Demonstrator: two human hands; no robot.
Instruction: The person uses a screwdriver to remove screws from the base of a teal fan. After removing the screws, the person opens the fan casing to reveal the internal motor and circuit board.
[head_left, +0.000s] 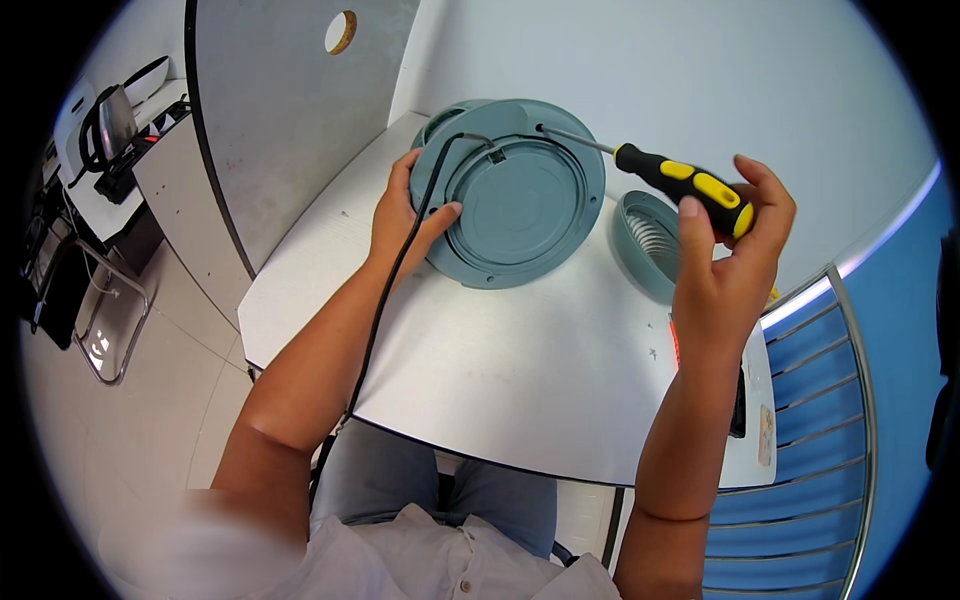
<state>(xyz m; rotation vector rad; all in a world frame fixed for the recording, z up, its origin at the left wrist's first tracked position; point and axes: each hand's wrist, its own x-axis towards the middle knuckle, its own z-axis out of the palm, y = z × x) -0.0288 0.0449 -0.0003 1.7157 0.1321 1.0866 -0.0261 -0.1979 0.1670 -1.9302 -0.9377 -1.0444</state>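
L grip is holding grey-green appliance base just to its R; R grip is pinching blk/yel screwdriver, tip poking rim hole up-L; tilted shaft might be risking slip

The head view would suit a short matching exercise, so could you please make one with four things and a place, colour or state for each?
1. Screwdriver
2. Cord
3. Bowl
4. Left hand

A. Grey-green, with ridges inside
B. Gripping the edge of the round base
C. Yellow and black, in the right hand
D. All black, running down along the left forearm

Pairs: 1-C, 2-D, 3-A, 4-B
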